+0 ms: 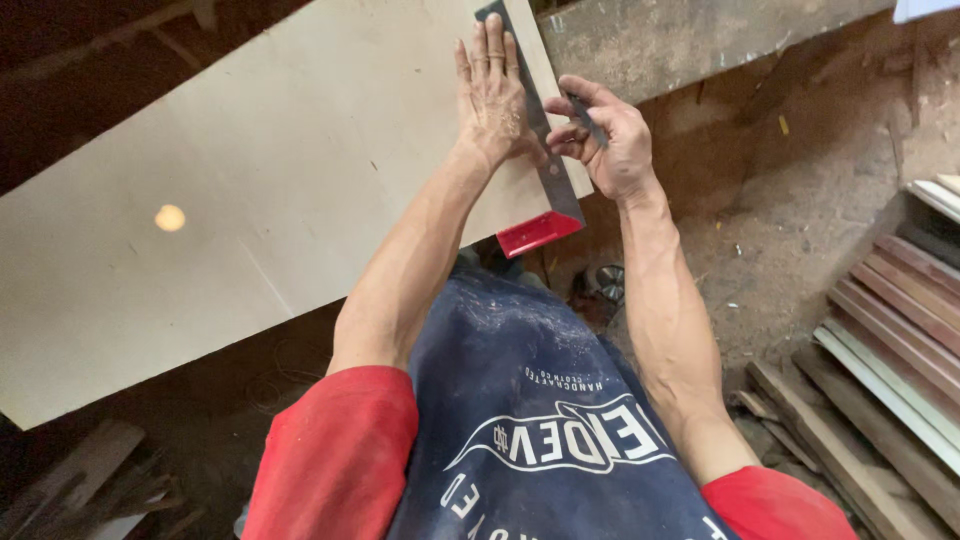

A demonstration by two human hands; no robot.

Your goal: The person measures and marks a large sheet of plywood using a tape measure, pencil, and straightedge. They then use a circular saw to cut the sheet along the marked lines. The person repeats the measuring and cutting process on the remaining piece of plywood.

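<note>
Pale plywood sheet (250, 170), smooth and light tan, lying tilted across the view over a dark dirt floor (790, 220). One round spot of light (169, 217) on its face, well apart from the hands.

Try square (548, 170) laid along the sheet's right edge, near its far right corner: flat grey metal blade running up the edge, scuffed and dull, ending in a bright red stock (538, 234) hooked just past the sheet's near right edge. Blade lying flat on the wood, tip reaching the top of the view.

Left hand (492, 92) spread open and flat, palm down, fingers straight and together, pressing on the sheet and touching the blade's left side. Gripping nothing, only bearing down.

Right hand (605, 135) just beside the blade's right side, fingers curled and pinched on a thin dark stick, apparently a pencil (583, 118), its tip pointing toward the blade. Exact contact of tip and wood too small to tell.

Below the arms, a dusty blue apron (530, 420) with white print, and red sleeves (335, 460) at both shoulders.

Stack of long wooden strips (890, 340), reddish and pale, on the floor at the right. More scrap wood (90, 480) in the dark at lower left. Grey weathered plank (690, 35) beyond the sheet's far right corner.
</note>
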